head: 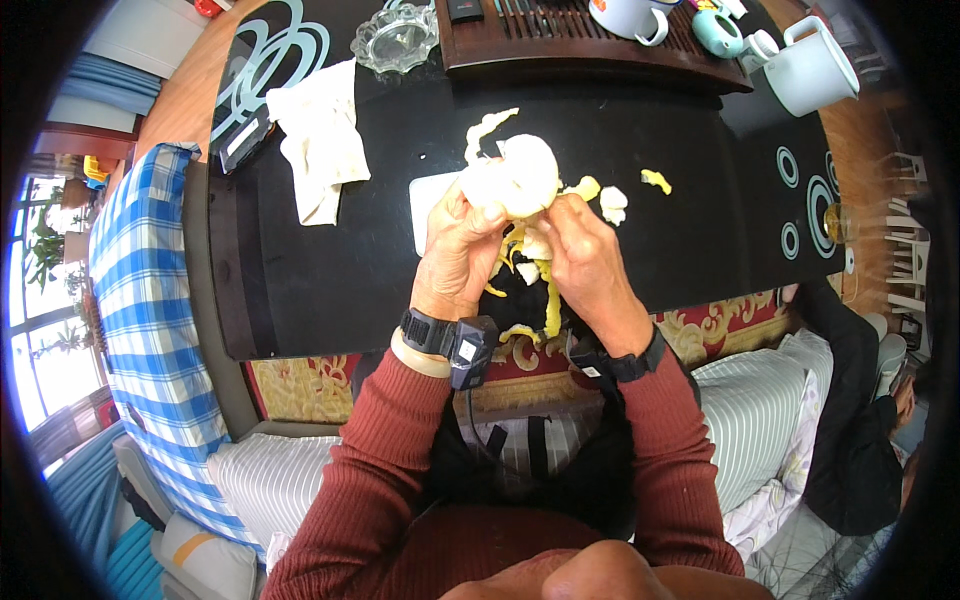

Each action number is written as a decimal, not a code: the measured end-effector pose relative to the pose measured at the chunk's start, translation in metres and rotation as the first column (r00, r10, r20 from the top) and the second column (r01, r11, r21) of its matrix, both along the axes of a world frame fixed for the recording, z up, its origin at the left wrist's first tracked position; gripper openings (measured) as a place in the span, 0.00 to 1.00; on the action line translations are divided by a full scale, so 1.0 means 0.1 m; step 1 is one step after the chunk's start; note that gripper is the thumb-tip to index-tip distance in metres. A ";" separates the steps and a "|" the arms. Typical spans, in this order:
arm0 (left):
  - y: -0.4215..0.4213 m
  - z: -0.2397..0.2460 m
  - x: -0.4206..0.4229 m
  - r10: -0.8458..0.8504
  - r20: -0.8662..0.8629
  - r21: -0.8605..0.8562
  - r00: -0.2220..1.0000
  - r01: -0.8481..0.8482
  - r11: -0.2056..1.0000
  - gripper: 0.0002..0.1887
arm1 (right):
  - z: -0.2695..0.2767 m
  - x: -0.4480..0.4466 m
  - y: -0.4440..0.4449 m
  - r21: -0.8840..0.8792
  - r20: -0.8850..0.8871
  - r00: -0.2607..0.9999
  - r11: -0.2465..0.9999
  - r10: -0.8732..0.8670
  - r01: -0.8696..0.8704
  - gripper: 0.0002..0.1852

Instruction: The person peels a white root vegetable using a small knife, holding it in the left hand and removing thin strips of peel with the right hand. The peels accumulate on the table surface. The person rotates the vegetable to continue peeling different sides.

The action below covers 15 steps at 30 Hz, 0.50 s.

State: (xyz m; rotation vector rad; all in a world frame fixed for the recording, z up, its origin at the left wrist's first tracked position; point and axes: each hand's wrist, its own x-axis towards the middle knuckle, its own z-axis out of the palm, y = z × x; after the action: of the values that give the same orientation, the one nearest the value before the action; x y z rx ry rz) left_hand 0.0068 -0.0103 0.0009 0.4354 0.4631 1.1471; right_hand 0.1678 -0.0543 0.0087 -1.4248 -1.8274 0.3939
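A large citrus fruit [517,176], its yellow rind off and its white pith showing, is held up over the black table. My left hand [457,251] grips it from the lower left, with the thumb on its near side. At the lower right edge of the fruit, the bent fingers of my right hand [589,251] pinch its surface; their tips are partly hidden. Strips of yellow peel [553,307] and pieces of white pith [529,271] lie below and between my hands. More peel [493,127] shows beyond the fruit, and a pith lump [613,205] lies to the right.
A white flat object [429,214] is partly hidden behind my left hand. On the black glossy table [300,300] are a cream cloth [322,142], a glass dish [395,37] and a slatted wooden tea tray [585,64]. A white pitcher [810,67] stands far right. Another person's dark sleeve [855,450] is at right.
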 end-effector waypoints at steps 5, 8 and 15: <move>-0.05 0.08 0.00 0.103 -0.308 0.169 0.946 -0.052 0.984 0.36 | 0.01 0.04 0.01 -0.035 -0.007 1.000 0.999 0.019 -0.019 0.07; -0.04 0.04 0.01 0.108 -0.276 0.136 0.955 -0.072 0.988 0.34 | 0.05 0.05 0.00 -0.043 -0.011 1.000 0.999 -0.002 0.001 0.09; 0.11 -0.29 -0.07 0.184 0.096 -0.118 0.978 -0.173 0.978 0.32 | 0.21 -0.05 -0.04 0.092 -0.141 0.990 0.996 0.015 -0.002 0.12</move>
State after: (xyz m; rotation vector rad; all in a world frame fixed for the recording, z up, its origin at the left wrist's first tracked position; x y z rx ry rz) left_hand -0.0004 0.0007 -0.0277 0.2387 0.4762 1.3052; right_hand 0.1626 -0.0588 0.0295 -1.2944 -1.7156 0.3997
